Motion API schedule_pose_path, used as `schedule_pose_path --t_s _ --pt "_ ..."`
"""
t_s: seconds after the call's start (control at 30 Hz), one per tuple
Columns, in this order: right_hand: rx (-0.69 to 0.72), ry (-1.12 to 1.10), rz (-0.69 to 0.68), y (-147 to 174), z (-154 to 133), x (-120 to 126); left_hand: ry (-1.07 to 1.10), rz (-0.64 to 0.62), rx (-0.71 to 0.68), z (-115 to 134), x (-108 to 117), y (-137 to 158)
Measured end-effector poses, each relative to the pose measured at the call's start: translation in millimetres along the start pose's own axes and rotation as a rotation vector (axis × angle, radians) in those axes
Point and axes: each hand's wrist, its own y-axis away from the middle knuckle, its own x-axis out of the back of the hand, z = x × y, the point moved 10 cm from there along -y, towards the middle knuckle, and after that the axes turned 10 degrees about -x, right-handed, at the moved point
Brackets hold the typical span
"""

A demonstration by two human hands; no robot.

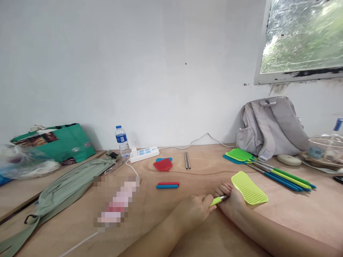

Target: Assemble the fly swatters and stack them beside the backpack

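My left hand is closed around the yellow-green handle of a fly swatter. My right hand grips near the metal rod, close to the perforated yellow-green swatter head, which sticks out beyond that hand. The joint between rod and head is hidden by my fingers. To the left lie a red handle grip and a blue handle grip, side by side. Behind them a red swatter head overlaps a blue one. Two bare metal rods lie parallel near the middle.
Several whole fly swatters are piled at right, before a grey backpack. A plastic cup stands far right. A power strip, water bottle, green bag and grey-green strap-like cloth occupy the left.
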Motion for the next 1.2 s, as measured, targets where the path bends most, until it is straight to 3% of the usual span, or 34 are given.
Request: schedule_pose_path --t_s 0.17,0.47,0.67,0.83,0.97,1.07,1.2 --pt "-0.013 -0.056 -0.008 3.5 2.6 -4.9 -0.028 -0.002 0.006 6.8 -5.1 -0.9" --pt "0.010 0.069 -0.072 -6.2 -3.0 -4.1 -0.005 0.026 0.060 15.0 -16.9 -3.8" --pt "-0.042 0.247 -0.329 -10.8 -8.0 -36.3 0.185 0.027 0.239 -10.3 -15.2 -0.9" --pt "-0.083 0.497 -0.332 -6.7 3.4 -41.4 0.378 0.087 0.358 -33.1 -5.2 7.0" --pt "-0.010 0.745 -0.386 3.2 14.6 -49.7 0.567 0.203 0.245 -27.3 12.8 8.0" --pt "0.129 0.921 -0.335 0.2 -6.3 -53.3 0.609 0.266 0.196 -25.8 22.5 10.9" --pt "0.383 1.376 -0.116 -14.0 -82.6 -40.3 0.555 0.346 0.303 -43.5 21.4 17.7"
